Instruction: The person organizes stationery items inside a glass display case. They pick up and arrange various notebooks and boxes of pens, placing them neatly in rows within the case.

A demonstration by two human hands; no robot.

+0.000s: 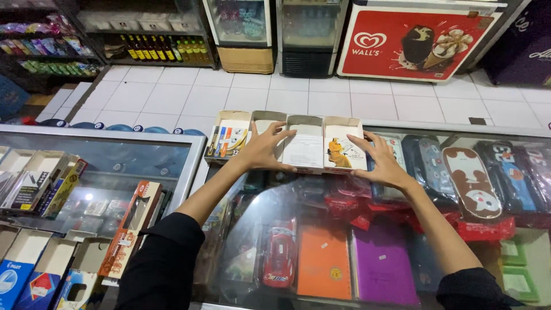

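A row of several small open cardboard boxes (304,150) sits along the far edge of a glass counter (321,195). My left hand (264,149) lies flat with fingers spread against the second box from the left. At the right end of the row, my right hand (381,161) presses with spread fingers against the side of the rightmost box (341,150), which holds cards with an orange figure. The leftmost box (228,138) holds coloured markers. Neither hand grips anything.
Under the glass lie a red toy car (279,257), an orange notebook (324,261) and a purple one (383,265). Pencil cases (470,181) sit at the right. A second glass case with stationery boxes (34,181) stands at left. Fridges and a red ice-cream freezer (413,40) line the tiled floor beyond.
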